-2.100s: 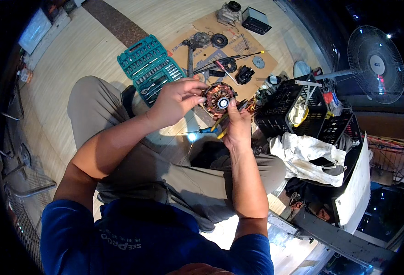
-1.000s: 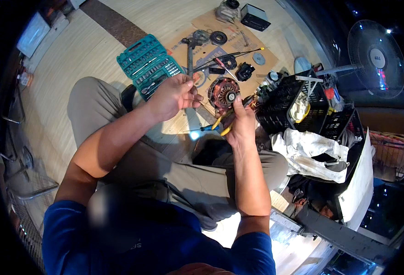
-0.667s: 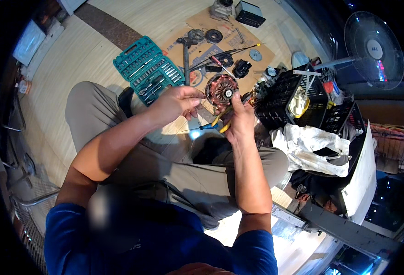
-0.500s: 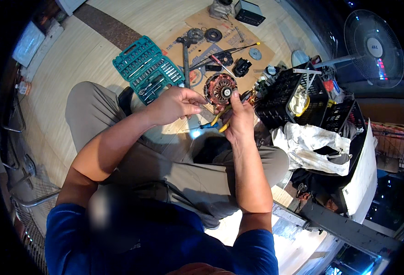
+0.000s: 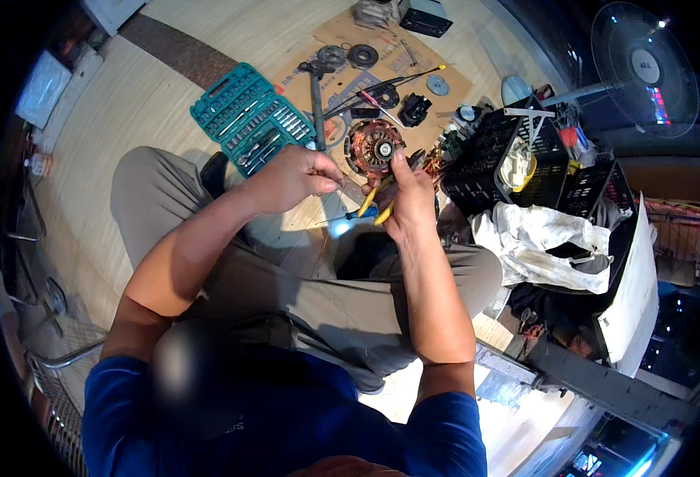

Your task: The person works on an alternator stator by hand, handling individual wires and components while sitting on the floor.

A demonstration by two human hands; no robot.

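Observation:
My right hand (image 5: pixel 410 200) is closed round a copper-wound rotor (image 5: pixel 359 149) and yellow-handled pliers (image 5: pixel 384 213); its thumb presses near the rotor's metal centre. Below the rotor, close to the pliers, is a blue-handled tool (image 5: pixel 362 213) with a thin shaft pointing left. A bright spot of light shines beneath it. Just left of the rotor, my left hand (image 5: pixel 292 180) has thumb and forefinger drawn together in a pinch. Whatever lies between those fingertips is too small to make out. Both hands are above my crossed legs.
Beyond my left hand lies an opened green socket set (image 5: pixel 248 119). A hammer (image 5: pixel 318 103) and several dark round parts rest on flattened cardboard (image 5: pixel 453 87). At right stand black crates (image 5: pixel 477 163), a stained white cloth (image 5: pixel 537 246) and a fan (image 5: pixel 645 67).
The view has shifted slightly. My left thumb and forefinger have come closer together, a little left of where they were. My right hand keeps its hold on the rotor and pliers.

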